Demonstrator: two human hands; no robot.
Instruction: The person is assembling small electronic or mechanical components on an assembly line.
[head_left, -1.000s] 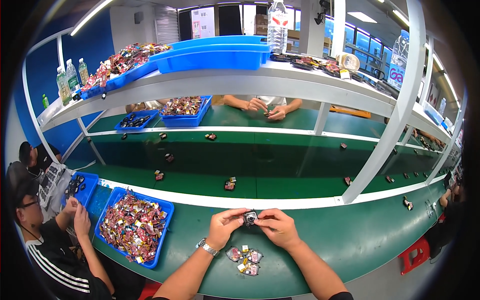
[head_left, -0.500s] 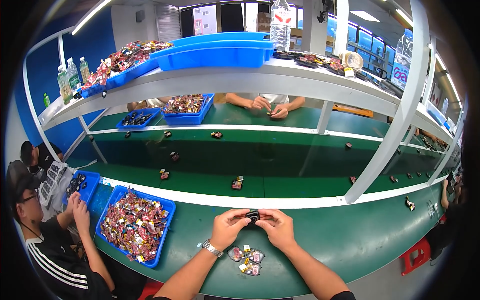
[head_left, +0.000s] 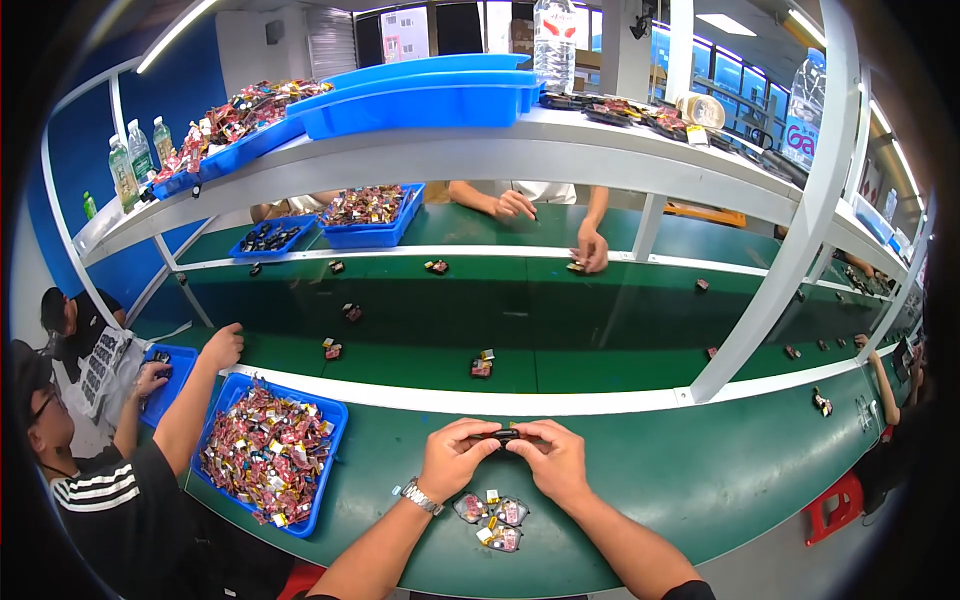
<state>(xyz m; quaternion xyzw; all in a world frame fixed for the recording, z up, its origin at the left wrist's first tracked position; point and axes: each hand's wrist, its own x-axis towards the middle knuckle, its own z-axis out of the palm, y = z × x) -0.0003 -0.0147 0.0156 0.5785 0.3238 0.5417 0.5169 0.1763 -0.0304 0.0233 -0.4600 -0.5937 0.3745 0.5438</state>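
Note:
Both my hands pinch a small black case (head_left: 507,435) between them, held just above the green bench. My left hand (head_left: 452,460), with a metal watch on its wrist, grips one end, and my right hand (head_left: 556,462) grips the other. The case is turned nearly edge-on, so its face is hidden. Between my forearms on the bench lie several small assemblies, one of them a dark-framed piece (head_left: 506,540) with a pinkish-red board and white and yellow parts.
Left of my hands stands a blue tray (head_left: 338,440) heaped with red boards. Beyond the white rail, a green belt (head_left: 590,345) carries scattered pieces. A shelf (head_left: 450,150) with blue trays and bottles spans overhead. One co-worker sits at left, another opposite.
The black case has tilted from showing its round-marked face to edge-on. The left co-worker's arm has stretched toward the belt. The opposite person's hand has come down to the belt. Belt pieces shifted slightly right.

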